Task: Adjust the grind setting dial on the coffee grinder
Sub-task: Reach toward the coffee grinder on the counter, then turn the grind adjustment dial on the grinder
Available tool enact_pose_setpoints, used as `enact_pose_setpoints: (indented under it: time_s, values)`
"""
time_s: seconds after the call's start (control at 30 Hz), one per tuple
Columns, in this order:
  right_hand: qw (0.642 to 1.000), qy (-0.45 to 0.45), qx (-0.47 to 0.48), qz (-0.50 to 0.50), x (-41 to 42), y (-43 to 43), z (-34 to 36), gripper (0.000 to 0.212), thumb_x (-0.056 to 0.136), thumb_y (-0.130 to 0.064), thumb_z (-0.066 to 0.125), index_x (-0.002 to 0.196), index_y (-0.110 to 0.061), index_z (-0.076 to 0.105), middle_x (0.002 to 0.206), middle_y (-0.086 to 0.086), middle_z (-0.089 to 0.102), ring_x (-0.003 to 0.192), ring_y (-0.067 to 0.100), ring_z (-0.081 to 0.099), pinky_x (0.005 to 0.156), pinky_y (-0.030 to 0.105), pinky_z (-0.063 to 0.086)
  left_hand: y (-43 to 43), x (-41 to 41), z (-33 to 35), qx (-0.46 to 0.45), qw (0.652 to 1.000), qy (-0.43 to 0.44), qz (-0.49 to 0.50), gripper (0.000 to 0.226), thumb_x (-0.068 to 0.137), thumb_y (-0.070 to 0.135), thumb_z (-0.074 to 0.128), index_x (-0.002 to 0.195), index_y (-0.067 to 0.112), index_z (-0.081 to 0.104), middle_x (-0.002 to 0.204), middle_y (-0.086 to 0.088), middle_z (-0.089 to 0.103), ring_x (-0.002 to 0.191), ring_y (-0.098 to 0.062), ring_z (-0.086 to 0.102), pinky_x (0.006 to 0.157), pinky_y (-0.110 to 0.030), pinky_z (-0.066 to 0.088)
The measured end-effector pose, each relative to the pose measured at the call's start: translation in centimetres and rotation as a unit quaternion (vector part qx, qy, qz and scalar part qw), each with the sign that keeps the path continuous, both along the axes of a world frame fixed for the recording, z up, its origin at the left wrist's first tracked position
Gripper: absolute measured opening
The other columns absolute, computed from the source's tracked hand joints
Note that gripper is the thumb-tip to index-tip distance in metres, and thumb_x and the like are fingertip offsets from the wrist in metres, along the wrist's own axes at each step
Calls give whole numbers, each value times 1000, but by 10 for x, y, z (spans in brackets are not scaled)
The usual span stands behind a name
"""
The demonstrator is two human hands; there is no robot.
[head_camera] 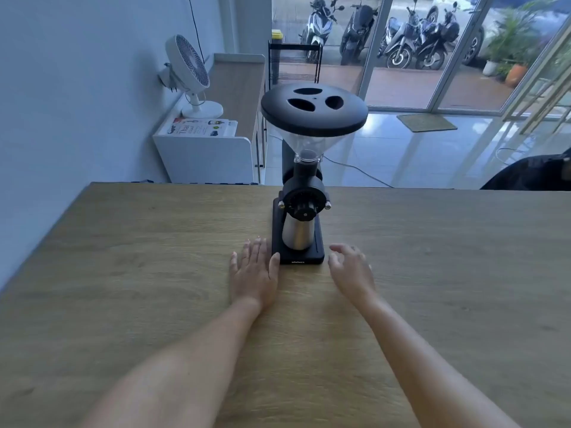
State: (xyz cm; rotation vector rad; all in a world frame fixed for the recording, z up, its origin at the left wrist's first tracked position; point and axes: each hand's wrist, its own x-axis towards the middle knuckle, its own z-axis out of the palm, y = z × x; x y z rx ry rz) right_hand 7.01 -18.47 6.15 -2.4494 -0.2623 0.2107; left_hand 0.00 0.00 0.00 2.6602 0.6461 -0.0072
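Observation:
A black coffee grinder (304, 180) stands upright on the wooden table (123, 273), with a clear hopper under a black lid (314, 108). Its round black grind dial (304, 203) faces me, above a steel grounds cup (298, 233) on the black base (306, 257). My left hand (254, 273) lies flat on the table, fingers spread, its thumb touching the base's left front corner. My right hand (350, 267) hovers just right of the base, fingers loosely curled and apart, holding nothing. Neither hand touches the dial.
The table's far edge runs just behind the grinder. Beyond it stand a white cabinet (204, 156) with a white fan (188, 72), a black wire rack (293, 63) and glass doors. A dark object (531, 174) sits at the far right edge.

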Motion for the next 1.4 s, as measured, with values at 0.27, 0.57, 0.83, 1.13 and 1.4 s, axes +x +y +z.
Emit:
enact_pose_setpoints:
  time_s: [0.27,0.57,0.83,1.13,1.4]
  values:
    - [953,39,299,-33,-6,14,67,19,96,-29,57,86,-21,70,80,1,74,73,11,67,69,29,53,1,22,-1,15,998,54,38,67,98,59,-4,157,27,-5,166,6,-13,151,-18,-20,121,-49,-13]
    - [936,140,323,-25,-7,34,87,26,98,-40,53,94,-19,68,81,9,73,60,16,66,52,30,52,1,25,-7,38,997,43,41,65,98,57,-5,157,28,-5,167,4,-12,152,-20,-18,122,-52,-11]
    - [885,271,378,-31,2,43,83,43,97,-44,52,108,-5,68,85,15,75,66,23,68,53,31,54,0,25,-6,47,997,36,41,65,98,57,-5,157,28,-3,167,4,-10,152,-20,-16,122,-52,-9]
    - [792,386,473,-8,4,47,74,56,92,-49,57,117,0,66,78,7,73,62,16,67,54,30,53,0,25,-6,45,998,36,38,65,99,56,-4,157,27,-4,167,3,-11,152,-21,-17,122,-52,-8]
    - [744,414,525,-29,7,49,69,50,87,-42,68,118,-3,64,71,2,67,56,11,63,51,24,52,-1,25,-4,40,998,36,39,65,99,56,-3,157,26,-5,167,3,-12,152,-20,-17,122,-52,-8]
